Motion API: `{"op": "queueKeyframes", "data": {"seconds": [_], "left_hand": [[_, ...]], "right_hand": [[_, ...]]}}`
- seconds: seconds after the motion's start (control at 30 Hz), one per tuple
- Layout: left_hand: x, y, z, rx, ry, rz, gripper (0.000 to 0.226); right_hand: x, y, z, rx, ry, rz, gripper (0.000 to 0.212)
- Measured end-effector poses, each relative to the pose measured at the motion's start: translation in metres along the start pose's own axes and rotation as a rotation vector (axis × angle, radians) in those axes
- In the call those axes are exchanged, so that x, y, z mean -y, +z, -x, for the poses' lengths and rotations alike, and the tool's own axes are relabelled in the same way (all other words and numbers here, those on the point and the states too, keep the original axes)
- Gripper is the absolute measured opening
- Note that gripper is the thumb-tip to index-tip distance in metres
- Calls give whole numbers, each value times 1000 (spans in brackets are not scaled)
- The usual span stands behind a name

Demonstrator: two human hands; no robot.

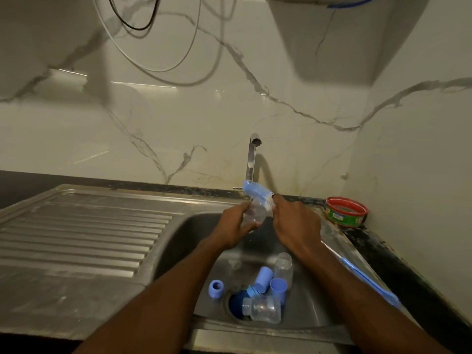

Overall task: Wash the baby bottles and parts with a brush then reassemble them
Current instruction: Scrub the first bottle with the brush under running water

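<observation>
The left hand (233, 226) has its fingers curled round a clear baby bottle (255, 213), held tilted above the sink (194, 241). The right hand (293, 221) grips a blue-and-white bottle brush (256, 191), its bristle head lying across the bottle's upper end, just past both sets of fingertips. Below, in the basin near the drain, lie more clear bottles (263, 309), blue caps (264, 278) and a blue ring (216, 288). A second blue brush (370, 283) rests on the sink's right rim, beyond it a red-rimmed tub (346, 212).
</observation>
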State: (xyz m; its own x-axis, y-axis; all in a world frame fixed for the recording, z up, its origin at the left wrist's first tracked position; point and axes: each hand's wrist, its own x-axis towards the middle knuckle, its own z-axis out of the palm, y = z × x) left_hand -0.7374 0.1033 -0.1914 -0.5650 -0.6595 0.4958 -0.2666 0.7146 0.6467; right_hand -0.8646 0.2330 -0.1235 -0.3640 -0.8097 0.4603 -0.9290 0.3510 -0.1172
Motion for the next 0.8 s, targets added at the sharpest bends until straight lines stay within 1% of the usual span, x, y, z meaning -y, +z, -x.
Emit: {"op": "queueKeyframes", "data": {"seconds": [0.07,0.17,0.27,0.33,0.43,0.47,0.5,0.6,0.67,0.73,0.8], "left_hand": [[-2,-2,0,-9,2,-27,54],[4,-8,-1,-111,-49,-55,49],[4,-5,-1,-110,-103,-96,50],[2,-1,0,-28,-89,-79,54],[-3,3,4,169,20,-118,64],[-5,3,5,189,31,-135,64],[-5,3,5,169,22,-136,63],[-6,0,2,1,-62,-117,52],[-2,0,-1,-89,-138,-76,44],[2,1,-3,-138,-180,-31,38],[1,5,-3,-175,-228,19,41]], "right_hand": [[1,0,-2,-9,-7,7,37],[0,1,-2,-35,-18,21,35],[-2,4,4,11,-9,-18,35],[-5,3,4,28,2,-49,34],[-7,1,-1,35,-16,3,29],[-8,0,-2,47,-8,11,31],[-8,-2,-3,54,1,0,32],[-11,-1,-2,15,-9,-49,30],[-10,0,3,17,-29,-62,32],[-8,0,6,-3,-45,-49,33],[-6,0,5,-35,-49,-37,34]]}}
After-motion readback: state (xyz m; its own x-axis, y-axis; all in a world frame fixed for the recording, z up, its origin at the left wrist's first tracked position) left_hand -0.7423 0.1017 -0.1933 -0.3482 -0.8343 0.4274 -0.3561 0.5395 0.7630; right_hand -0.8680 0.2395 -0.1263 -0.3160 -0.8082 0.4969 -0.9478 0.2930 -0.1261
